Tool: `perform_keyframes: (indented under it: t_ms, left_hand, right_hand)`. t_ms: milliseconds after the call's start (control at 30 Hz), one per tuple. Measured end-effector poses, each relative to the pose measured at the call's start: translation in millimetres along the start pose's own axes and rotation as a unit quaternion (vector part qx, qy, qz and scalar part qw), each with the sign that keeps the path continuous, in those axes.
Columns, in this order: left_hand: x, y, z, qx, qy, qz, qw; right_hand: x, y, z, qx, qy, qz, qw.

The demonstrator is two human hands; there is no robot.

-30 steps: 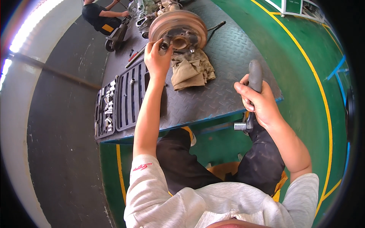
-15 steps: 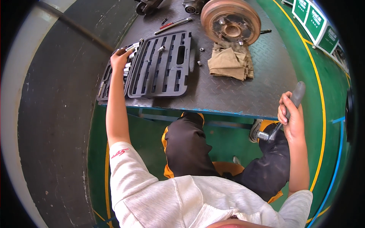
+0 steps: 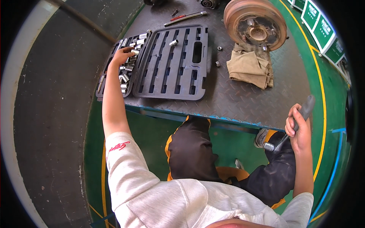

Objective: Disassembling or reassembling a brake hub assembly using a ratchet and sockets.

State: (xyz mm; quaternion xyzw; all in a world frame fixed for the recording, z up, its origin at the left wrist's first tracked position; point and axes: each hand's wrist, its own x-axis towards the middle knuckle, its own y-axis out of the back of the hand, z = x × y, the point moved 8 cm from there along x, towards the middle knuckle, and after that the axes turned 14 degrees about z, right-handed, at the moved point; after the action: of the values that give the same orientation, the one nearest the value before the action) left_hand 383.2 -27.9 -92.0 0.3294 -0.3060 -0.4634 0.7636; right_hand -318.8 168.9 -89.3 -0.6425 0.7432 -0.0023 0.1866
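Observation:
My left hand (image 3: 122, 56) is over the socket side of an open black tool case, fingers stretched out and a little apart. Its fingertips touch or nearly touch a chrome socket (image 3: 135, 52) among several loose ones. My right hand (image 3: 298, 129) is closed round the grey handle of a ratchet wrench (image 3: 305, 108), held up off the bench's front right corner. A chrome socket (image 3: 268, 146) sits on the ratchet's head, which points down toward my knee. On the case's lid half (image 3: 167, 72) lies one loose socket (image 3: 173, 43).
A rusty brake drum (image 3: 255, 26) stands at the back right of the steel bench (image 3: 228, 102), with a folded tan cloth (image 3: 249, 66) before it. Two small nuts (image 3: 218, 57) lie left of the cloth. Behind the case is a red-and-chrome bar tool (image 3: 185, 19).
My left hand has moved slightly toward me over the sockets, and its fingers have shifted from one socket to another spot. My right hand still holds the ratchet. The view has shifted a little.

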Motion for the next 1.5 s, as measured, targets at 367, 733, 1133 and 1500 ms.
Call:
perform_keyframes:
  t_ms: [367,733,1133,1500]
  left_hand:
    - [-55.1,-1.4,34.2,0.328,-0.081,0.181,0.924]
    - [-49.1,35.3,19.4,0.098,0.008,0.284,0.954]
    - [-300.2,-80.7,344.2,-0.254,-0.235,-0.019,0.938]
    - [-403.9,-106.2,466.9,-0.178,-0.521,0.042,0.834]
  right_hand:
    - [-4.9,-18.6,-3.9,-0.027,0.015,-0.005,1.000]
    - [-8.5,-15.5,-16.1,-0.014,0.022,-0.017,1.000]
    - [-23.2,-42.5,-23.5,-0.030,0.087,-0.072,0.993]
    - [-24.1,-22.7,-25.3,0.048,0.062,-0.092,0.993]
